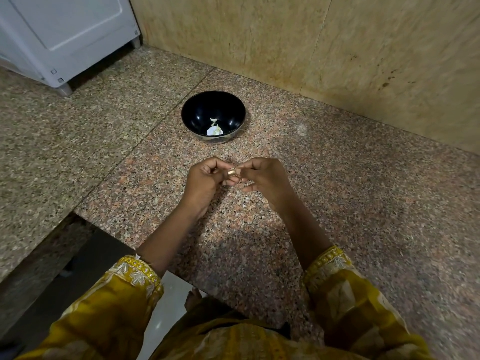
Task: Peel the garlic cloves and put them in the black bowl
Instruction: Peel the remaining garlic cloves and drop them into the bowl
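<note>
Here's the garlic clove, small and tan, held up between both hands just above the counter, right in the middle of the view. Straight beyond it, near but apart from the hands, sits the black bowl, upright on the granite, with a few pale pieces lying in its bottom. Between the hands and the bowl there's only bare speckled stone, so nothing blocks that line.

Further out, a white appliance stands on small feet at the far left, well apart from the bowl. A beige stone wall runs behind and down the right side, and the bowl sits fairly near its foot. A seam crosses the granite diagonally, left of the bowl. The counter's front edge cuts across at lower left, under the left forearm, with pale floor below it. There's wide open stone to the right of the hands.

Now the fingers. The left hand has thumb and forefinger closed on the clove's left side, the rest curled into the palm. The right hand pinches the other side with its fingertips, its lower fingers bent underneath. Yellow embroidered sleeves end at both wrists.
</note>
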